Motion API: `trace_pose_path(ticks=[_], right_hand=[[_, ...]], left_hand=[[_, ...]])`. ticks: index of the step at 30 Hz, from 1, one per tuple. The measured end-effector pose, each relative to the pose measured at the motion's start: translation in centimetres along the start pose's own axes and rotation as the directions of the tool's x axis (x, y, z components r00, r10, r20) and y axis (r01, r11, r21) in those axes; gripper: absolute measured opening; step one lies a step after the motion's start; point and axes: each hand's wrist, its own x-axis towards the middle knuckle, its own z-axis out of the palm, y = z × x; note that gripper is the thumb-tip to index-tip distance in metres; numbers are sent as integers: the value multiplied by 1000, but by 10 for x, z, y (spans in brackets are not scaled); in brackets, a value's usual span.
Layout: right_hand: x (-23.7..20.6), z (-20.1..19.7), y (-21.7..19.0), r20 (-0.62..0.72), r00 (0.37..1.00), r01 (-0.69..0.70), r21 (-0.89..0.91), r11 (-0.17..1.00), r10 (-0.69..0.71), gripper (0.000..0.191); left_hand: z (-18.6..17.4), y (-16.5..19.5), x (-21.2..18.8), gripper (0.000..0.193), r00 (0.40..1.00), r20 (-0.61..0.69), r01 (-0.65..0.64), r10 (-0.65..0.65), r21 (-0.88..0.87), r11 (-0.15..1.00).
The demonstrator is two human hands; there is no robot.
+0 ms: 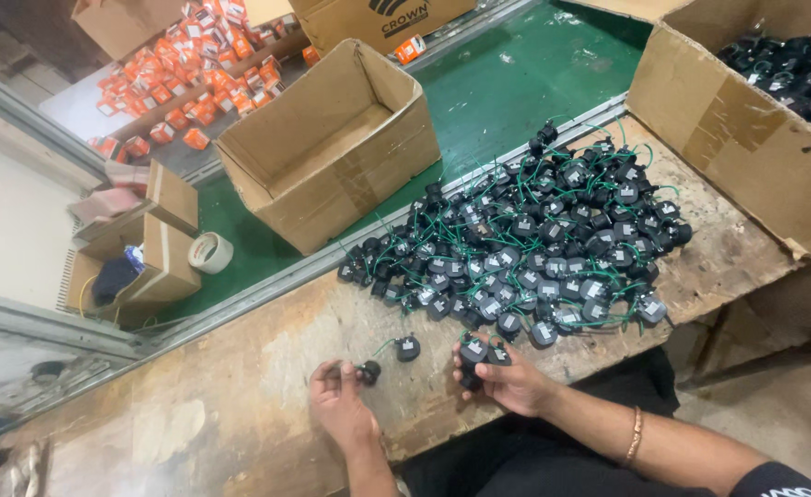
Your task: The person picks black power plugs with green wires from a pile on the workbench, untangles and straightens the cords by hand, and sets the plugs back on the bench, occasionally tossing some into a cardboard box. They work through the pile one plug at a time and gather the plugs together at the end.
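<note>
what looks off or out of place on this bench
One black part lies alone, apart from the big pile, between the left hand and right hand. The bench surface is worn and blotchy. Nothing looks spilled.

Small round parts [525, 248]: black, pale grey labels, green wires. Part [369, 372] at left hand [341, 405]: black. Parts [479, 354] in right hand [507, 377]: black with grey labels. Surface [240, 396]: worn brown, pale blotches. Belt [507, 87]: green. Open carton [332, 147]: plain brown. Small boxes [194, 64]: orange and white. Tape roll [210, 252]: off-white. Bracelet [636, 435]: gold-coloured.
</note>
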Motion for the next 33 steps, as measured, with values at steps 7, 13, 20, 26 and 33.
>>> trace_pose_path(ticks=[7,13,20,26,33], right_hand=[[0,6,-7,-70,997,-35,30,999,37,59],[-3,2,0,-31,996,-83,-145,986,80,62],[-6,-1,-5,3,1000,-18,-75,997,19,47],[-3,8,-2,-62,998,0,-178,984,-12,49],[-5,9,-1,-120,980,135,-179,975,-158,48]], left_hand=[[10,-5,-27,18,941,317,-17,122,-314,949],[55,-22,-63,16,837,505,-366,212,226,903],[31,-24,-61,13,756,607,-342,245,47,939],[20,-37,-66,17,828,544,-159,139,-9,987],[41,-44,-76,24,833,553,125,31,-243,962]])
